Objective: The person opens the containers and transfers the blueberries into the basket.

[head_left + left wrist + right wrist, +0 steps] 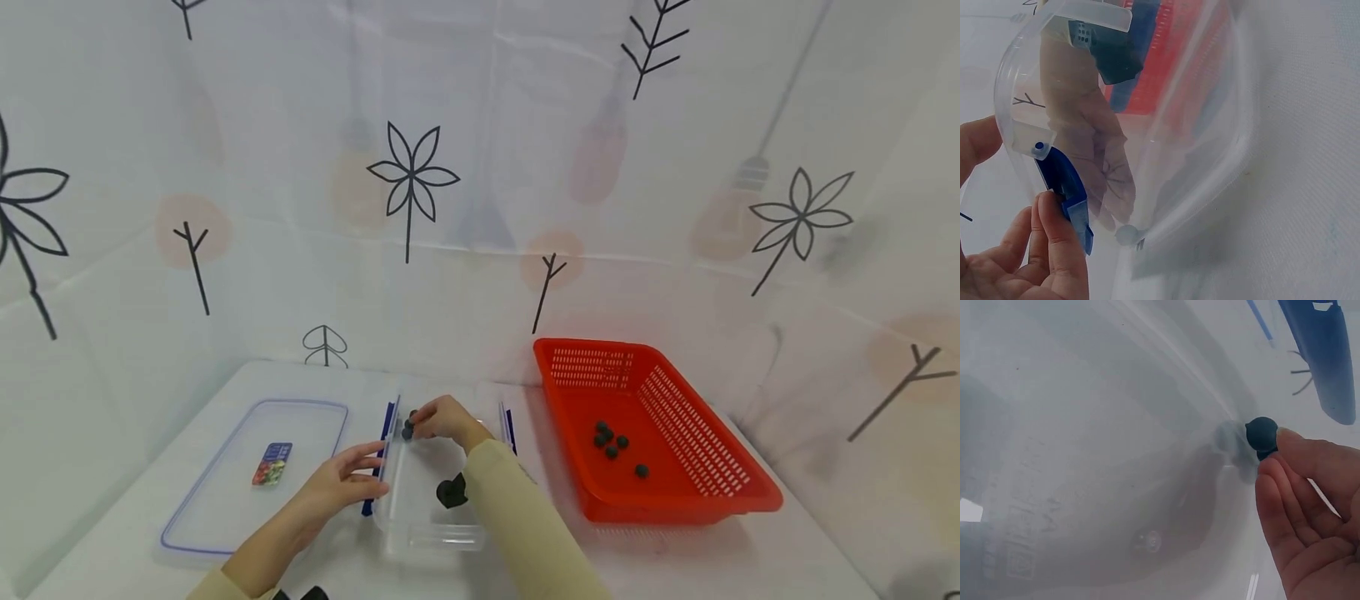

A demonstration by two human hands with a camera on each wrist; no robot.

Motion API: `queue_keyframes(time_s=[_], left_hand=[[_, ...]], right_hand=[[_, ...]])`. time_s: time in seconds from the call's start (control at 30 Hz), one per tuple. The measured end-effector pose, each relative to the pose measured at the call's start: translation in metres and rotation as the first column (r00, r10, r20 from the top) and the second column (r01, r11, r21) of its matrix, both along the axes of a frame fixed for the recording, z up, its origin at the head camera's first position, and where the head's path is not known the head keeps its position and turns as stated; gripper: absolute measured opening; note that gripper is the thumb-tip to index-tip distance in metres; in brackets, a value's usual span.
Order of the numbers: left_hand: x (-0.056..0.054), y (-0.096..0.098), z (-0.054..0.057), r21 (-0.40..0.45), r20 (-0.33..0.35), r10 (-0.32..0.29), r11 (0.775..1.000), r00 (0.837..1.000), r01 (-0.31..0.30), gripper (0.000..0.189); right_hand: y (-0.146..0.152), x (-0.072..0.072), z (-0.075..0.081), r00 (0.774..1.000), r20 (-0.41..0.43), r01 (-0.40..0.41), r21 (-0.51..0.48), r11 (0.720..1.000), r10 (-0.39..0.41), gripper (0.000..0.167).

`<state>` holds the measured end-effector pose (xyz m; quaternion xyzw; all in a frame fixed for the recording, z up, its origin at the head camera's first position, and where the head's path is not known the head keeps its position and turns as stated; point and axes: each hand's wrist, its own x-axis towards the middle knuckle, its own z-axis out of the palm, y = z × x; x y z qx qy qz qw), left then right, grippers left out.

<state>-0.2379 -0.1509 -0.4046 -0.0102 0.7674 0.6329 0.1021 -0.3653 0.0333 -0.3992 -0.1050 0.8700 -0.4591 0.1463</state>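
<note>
Inside a clear plastic box with blue side latches, my right hand is at the far left corner. Its thumb and fingertips pinch a small round dark ball, and a second dark ball shows partly behind it. A pale reflection of the ball appears on the box wall. My left hand rests against the left side of the box with fingers spread. In the left wrist view, its fingertips touch the blue latch and the rim beside it.
On the right stands a red basket with several dark balls on its floor. A clear lid with a blue edge and a printed label lies flat at the left. Behind the table hangs a patterned white cloth.
</note>
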Motion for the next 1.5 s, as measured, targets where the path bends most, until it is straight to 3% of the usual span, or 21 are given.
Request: queue_keyframes(time_s=[0.57,1.13,1.5], left_hand=[[0.001,0.0,0.003,0.002,-0.012,-0.002,1.0,1.0,0.002,0.064],[0.001,-0.001,0.001,-0.001,-0.012,-0.01,1.0,1.0,0.01,0.063],[0.002,-0.001,0.002,0.012,-0.019,-0.022,1.0,1.0,0.022,0.065]], right_hand=[[-0.006,0.009,0.004,0.994,0.053,-0.102,0.113,0.988,0.096,0.018],[-0.014,0.012,0.001,0.992,0.088,-0.109,0.167,0.98,0.096,0.012],[-0.009,0.007,0.014,0.994,0.036,-0.101,0.029,0.994,0.1,0.013]])
